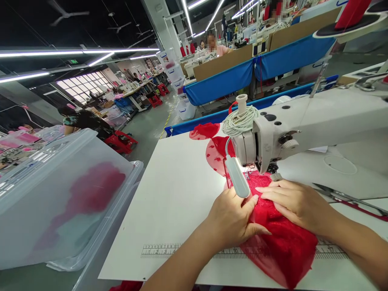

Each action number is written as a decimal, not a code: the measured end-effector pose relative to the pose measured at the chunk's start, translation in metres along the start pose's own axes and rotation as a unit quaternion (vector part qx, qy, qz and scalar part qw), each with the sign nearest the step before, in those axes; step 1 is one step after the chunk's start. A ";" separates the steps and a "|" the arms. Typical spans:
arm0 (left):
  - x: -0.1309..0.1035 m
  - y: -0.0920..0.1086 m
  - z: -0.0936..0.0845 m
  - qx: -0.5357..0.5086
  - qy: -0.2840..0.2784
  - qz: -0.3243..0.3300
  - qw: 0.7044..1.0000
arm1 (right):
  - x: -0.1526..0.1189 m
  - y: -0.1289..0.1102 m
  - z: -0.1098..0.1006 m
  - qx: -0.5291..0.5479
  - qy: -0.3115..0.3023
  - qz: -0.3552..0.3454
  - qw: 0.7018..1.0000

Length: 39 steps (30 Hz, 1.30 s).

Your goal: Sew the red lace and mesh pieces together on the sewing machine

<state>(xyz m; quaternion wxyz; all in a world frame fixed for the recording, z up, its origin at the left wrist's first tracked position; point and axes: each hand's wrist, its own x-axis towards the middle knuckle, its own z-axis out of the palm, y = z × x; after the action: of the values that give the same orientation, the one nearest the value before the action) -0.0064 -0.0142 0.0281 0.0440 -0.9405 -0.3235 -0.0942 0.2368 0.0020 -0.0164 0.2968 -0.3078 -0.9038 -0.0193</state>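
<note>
Red lace and sheer fabric (283, 252) lies under the sewing machine's needle area and drapes toward the table's front edge. My left hand (232, 214) rests on the left side of this fabric, its thumb stretched apart from the index finger; the other fingers are partly hidden behind a small lamp (238, 178). On the lace just right of it, my right hand (292, 202) lies flat with fingers extended toward the presser foot (247, 175). The white sewing machine (291, 125) stands above and behind both hands. Beyond the needle, more red sheer pieces (215, 155) spread over the tabletop.
A ruler strip (188, 251) runs along the front of the white table (163, 194). Scissors (351, 198) lie right of my right hand. A translucent bin (60, 210) stands at the left. Blue cloth troughs (221, 81) and other workers' stations are behind.
</note>
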 end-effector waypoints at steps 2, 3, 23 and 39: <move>0.000 0.000 0.001 0.006 0.008 0.002 1.000 | 0.001 -0.003 0.001 -0.002 0.020 0.012 1.000; 0.000 0.000 0.002 0.008 0.013 0.003 1.000 | 0.002 -0.004 0.001 -0.004 0.028 0.018 0.999; -0.003 -0.014 0.017 0.036 0.052 -0.017 0.998 | 0.009 0.007 0.006 -0.038 0.015 0.023 0.999; 0.006 -0.005 0.005 -0.014 -0.024 0.007 1.000 | 0.003 0.001 0.002 0.012 0.031 -0.037 0.999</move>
<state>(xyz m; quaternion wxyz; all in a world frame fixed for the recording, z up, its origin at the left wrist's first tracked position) -0.0037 -0.0058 0.0244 0.0239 -0.9452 -0.3168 -0.0757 0.2345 0.0043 -0.0167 0.3272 -0.2703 -0.9050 -0.0289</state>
